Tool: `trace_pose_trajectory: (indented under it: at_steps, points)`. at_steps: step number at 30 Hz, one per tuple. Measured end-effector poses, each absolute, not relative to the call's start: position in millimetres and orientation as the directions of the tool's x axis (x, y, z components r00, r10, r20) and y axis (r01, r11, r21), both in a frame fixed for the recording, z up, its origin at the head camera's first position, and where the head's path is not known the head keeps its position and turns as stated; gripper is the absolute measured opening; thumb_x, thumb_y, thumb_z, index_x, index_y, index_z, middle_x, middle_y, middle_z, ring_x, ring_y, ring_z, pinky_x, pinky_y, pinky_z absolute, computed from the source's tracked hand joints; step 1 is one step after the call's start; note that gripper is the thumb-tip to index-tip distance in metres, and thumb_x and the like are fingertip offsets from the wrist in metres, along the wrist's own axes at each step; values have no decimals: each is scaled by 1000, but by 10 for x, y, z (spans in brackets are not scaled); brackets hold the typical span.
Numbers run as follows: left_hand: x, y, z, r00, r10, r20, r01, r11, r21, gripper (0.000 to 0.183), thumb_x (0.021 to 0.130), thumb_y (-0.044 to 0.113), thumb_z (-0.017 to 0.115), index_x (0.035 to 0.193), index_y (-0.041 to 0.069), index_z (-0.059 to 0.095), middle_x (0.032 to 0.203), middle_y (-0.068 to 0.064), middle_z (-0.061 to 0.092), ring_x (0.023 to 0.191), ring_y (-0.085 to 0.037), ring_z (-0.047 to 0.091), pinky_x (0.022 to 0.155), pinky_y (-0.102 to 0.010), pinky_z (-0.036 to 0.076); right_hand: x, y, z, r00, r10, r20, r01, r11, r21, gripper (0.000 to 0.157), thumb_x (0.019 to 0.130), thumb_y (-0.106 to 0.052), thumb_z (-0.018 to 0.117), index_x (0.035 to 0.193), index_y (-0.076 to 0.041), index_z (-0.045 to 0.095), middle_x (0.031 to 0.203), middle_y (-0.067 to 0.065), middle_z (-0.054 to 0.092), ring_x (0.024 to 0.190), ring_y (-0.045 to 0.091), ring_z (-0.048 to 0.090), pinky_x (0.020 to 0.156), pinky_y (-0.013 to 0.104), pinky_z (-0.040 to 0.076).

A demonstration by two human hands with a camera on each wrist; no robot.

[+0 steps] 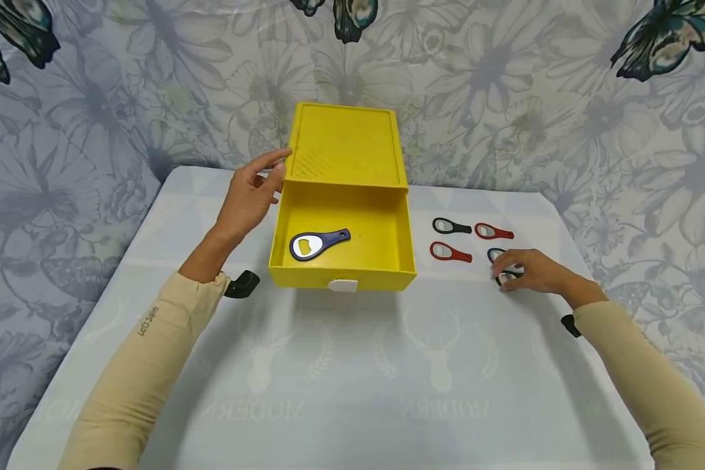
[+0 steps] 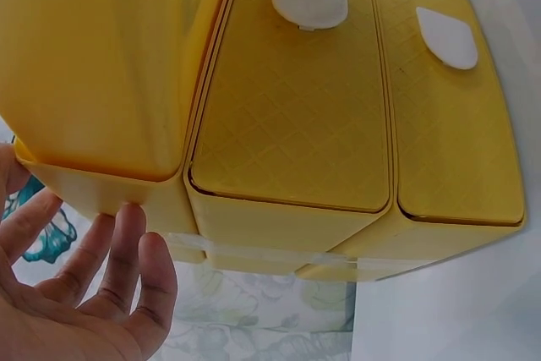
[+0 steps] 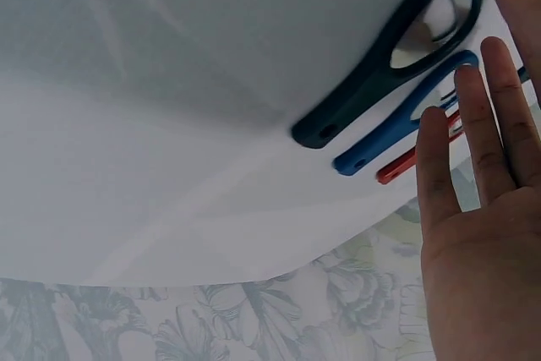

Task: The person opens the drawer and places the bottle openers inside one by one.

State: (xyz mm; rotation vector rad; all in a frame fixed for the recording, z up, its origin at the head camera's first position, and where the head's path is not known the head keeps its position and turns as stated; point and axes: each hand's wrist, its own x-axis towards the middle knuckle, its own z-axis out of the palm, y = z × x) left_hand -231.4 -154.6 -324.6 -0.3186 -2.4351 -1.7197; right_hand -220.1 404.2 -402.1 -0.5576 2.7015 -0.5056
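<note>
left hand [image 1: 249,196] relaxed against yellow drawers [image 1: 348,147], right hand [image 1: 534,271] uncurled by dark opener [image 3: 363,82], handle toward person's right

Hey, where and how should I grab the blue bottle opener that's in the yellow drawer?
Probably best by its slim handle, from above and a little from the right. The blue bottle opener lies low inside the yellow drawer, whose walls would hinder a low sideways reach, and its handle points right, away from the wider ring-shaped head.
</note>
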Motion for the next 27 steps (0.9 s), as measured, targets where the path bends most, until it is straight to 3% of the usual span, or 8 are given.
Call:
trace_pose_trajectory:
  at_steps: [14,27]
  points:
    - [-2323,-1547,-3251,-969,65,237,245,323,914,41,106,36,50,145,27,55,135,-6,57,97,-15,57,80,-29,51,-2172,4071,-4047,-867,-409,-283,-287,876,-388,32,79,-6,83,109,-13,74,119,11,68,116,36,55,102,62,43]
    - [-2323,-1526,-3259,-967,62,247,254,318,914,42,104,38,53,144,27,56,133,-7,56,98,-16,57,85,-37,53,-2168,4109,-4129,-876,-409,-255,-304,879,-366,36,77,-7,83,112,-12,73,116,10,69,113,35,57,101,60,46]
